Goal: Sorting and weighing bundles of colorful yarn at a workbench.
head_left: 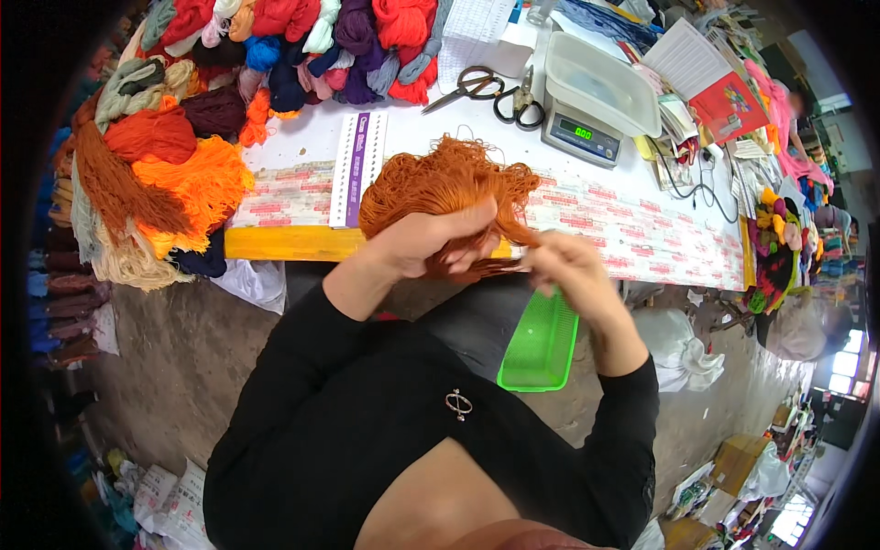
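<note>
Now | left hand (438, 240) grips orange yarn (440, 183) | right hand (561, 266) pinches strands

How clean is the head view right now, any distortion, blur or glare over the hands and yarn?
Head view: strong fisheye bending, the table edge curves and the corners go black. Both the left hand and right hand and the orange yarn bundle are sharp and evenly lit. Daylight blows out the windows at lower right. The far person's face is blurred.

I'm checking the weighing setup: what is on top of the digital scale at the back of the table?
A pale, translucent rectangular tub sits on the scale, covering its platform. The tub looks empty, though its floor is not fully visible. The scale's lit green display shows in front.
</note>
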